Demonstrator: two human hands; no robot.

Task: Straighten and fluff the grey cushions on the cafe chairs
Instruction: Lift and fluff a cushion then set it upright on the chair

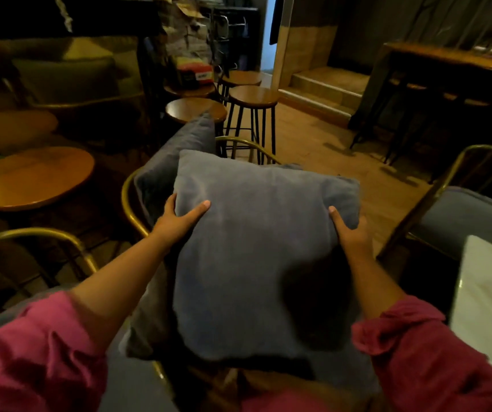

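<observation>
At the far left of the frame I see a round wooden table (32,176), and below it the curved brass arm of a chair (35,236). My pink left sleeve (27,358) fills the lower left corner, rolled up above the bare forearm.

Moving toward centre, my left hand (179,218) is clamped on the left edge of the cushion (256,251): thumb lying over its front face, fingers wrapped behind where I cannot see them. The cushion is grey, roughly square and held up in the middle of the frame, its face toward me and slightly tilted (a dark shadow falls on its lower right part). Behind it, up and to the left, a second grey cushion (179,153) leans against the brass-framed back of the chair ahead (128,197).

Above centre stand three round wooden stools (253,95) on thin black legs, on a wooden floor (313,144).

Right of centre, my right hand (350,233) grips the cushion's right edge, thumb on the front, the other fingers tucked behind the fabric. The right sleeve (435,352) is pink too.

Toward the right edge sits another brass chair (452,173) with a grey seat pad (470,221), and in the lower right a white tabletop (491,298). At upper right a dark counter (447,59) runs along the wall.
</observation>
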